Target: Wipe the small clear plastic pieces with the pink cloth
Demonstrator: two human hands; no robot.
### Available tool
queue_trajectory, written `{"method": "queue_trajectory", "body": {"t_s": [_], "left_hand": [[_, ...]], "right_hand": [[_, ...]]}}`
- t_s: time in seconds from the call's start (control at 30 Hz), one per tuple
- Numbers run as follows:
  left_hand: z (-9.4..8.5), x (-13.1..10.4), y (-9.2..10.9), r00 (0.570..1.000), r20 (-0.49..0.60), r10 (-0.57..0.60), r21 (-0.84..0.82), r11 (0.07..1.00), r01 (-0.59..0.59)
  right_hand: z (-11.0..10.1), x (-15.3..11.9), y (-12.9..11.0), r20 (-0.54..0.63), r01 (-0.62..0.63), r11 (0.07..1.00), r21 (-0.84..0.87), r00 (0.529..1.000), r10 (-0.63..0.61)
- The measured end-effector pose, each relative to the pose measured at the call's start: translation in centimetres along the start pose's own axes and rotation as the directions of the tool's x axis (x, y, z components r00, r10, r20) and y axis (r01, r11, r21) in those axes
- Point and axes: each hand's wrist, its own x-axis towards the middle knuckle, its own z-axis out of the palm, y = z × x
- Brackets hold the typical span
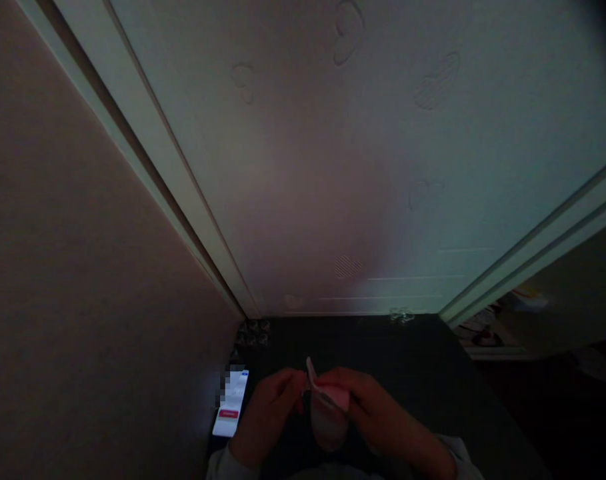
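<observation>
Pink item, head view: a pale-bottomed pink item (329,423) hangs at lower centre of the frame, above a dark bench (423,380).
Right hand: the right hand (367,400) has its grip closed on the item's upper edge.
Left hand: the left hand (270,407) meets a small pinkish-red piece (301,393); dimness hides whether its grip holds it.
Handling: likely light, soft and easily creased, best pinched by the upper edge.
Phone: a lit phone (231,403) glows at lower left.
</observation>
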Motion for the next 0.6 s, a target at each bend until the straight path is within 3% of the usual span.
{"method": "queue_trajectory", "body": {"t_s": [0.17,0.43,0.6], "left_hand": [[0.0,0.4,-0.7,0.998,0.06,-0.016,-0.062,0.998,0.019],[0.2,0.3,-1.2,0.994,0.106,0.038,-0.251,0.968,-0.01],[0.0,-0.3,-1.3,0.991,0.1,0.086,-0.262,0.963,-0.057]], "right_hand": [[-0.1,0.1,-0.8,0.049,0.027,1.0,-0.007,0.998,-0.027],[-0.7,-0.2,-1.1,0.046,-0.059,0.998,-0.038,0.997,0.061],[-0.7,-0.2,-0.8,0.052,-0.134,0.991,0.023,0.99,0.133]]}}
